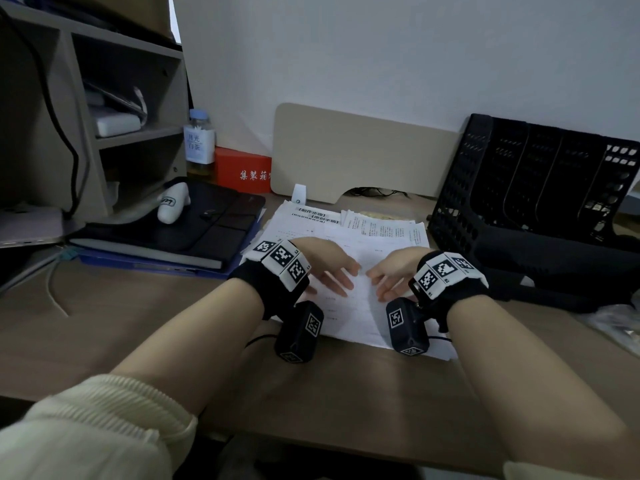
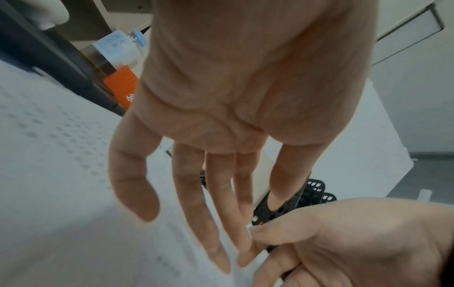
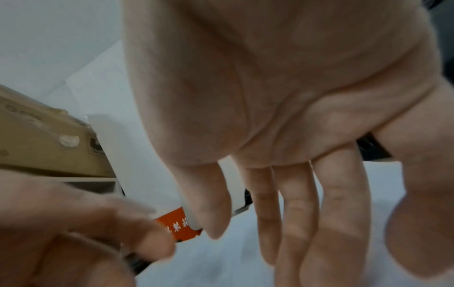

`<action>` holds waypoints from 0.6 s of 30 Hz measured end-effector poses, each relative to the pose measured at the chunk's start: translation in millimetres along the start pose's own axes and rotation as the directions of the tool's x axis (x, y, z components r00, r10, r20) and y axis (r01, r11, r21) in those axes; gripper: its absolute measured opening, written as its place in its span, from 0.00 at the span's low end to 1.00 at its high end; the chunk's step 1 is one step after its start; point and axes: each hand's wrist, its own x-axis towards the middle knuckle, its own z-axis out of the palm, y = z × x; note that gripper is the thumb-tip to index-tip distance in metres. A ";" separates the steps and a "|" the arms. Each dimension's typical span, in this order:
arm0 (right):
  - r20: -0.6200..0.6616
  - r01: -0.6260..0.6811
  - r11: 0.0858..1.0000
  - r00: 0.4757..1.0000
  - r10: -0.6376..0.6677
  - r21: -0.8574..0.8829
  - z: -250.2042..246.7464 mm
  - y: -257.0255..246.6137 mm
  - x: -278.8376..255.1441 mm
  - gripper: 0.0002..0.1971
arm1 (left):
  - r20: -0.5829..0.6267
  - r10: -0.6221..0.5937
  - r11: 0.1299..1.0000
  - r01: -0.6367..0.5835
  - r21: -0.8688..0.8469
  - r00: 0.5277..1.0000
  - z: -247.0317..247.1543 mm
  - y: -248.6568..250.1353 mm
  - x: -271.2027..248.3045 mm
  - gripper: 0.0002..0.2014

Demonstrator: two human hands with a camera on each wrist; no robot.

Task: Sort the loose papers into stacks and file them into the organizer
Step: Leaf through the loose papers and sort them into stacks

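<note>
A loose pile of white printed papers (image 1: pixel 349 237) lies on the wooden desk, fanned out toward the back. My left hand (image 1: pixel 332 271) hovers palm-down over the top sheet (image 2: pixel 61 174), fingers (image 2: pixel 216 223) straight and spread. My right hand (image 1: pixel 384 277) faces it from the right, also flat with relaxed fingers (image 3: pixel 294 213), fingertips almost meeting the left ones. Neither hand holds a sheet. The black mesh organizer (image 1: pixel 540 188), with several upright slots, stands at the right rear; its slots look empty.
A black folio (image 1: pixel 194 233) with a white object on it lies left of the papers, on a blue folder. Behind stand a bottle (image 1: pixel 199 143), a red box (image 1: pixel 242 169), a beige board (image 1: pixel 360 154) and a shelf unit (image 1: pixel 104 109). A crinkled plastic bag (image 1: pixel 616 323) lies far right.
</note>
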 end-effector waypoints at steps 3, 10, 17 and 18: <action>-0.067 0.089 0.996 0.994 -0.087 0.020 -8.5 -10.3 -6.2 0.14 | -0.028 0.105 0.992 -0.107 -0.062 0.994 -7.8 18.6 -9.2 0.13; -0.117 0.187 0.982 0.976 -0.181 0.039 -29.6 -37.5 6.3 0.06 | -0.160 0.189 0.963 -0.215 -0.165 0.969 -35.6 40.4 -4.2 0.11; -0.137 0.216 0.972 0.970 -0.203 0.090 -55.1 -64.2 50.4 0.05 | -0.289 0.093 0.954 -0.168 -0.247 0.953 -77.8 42.3 37.2 0.15; -0.141 0.224 0.969 0.968 -0.209 0.103 -57.6 -67.9 58.0 0.04 | -0.305 0.082 0.953 -0.164 -0.253 0.949 -83.6 42.3 42.9 0.15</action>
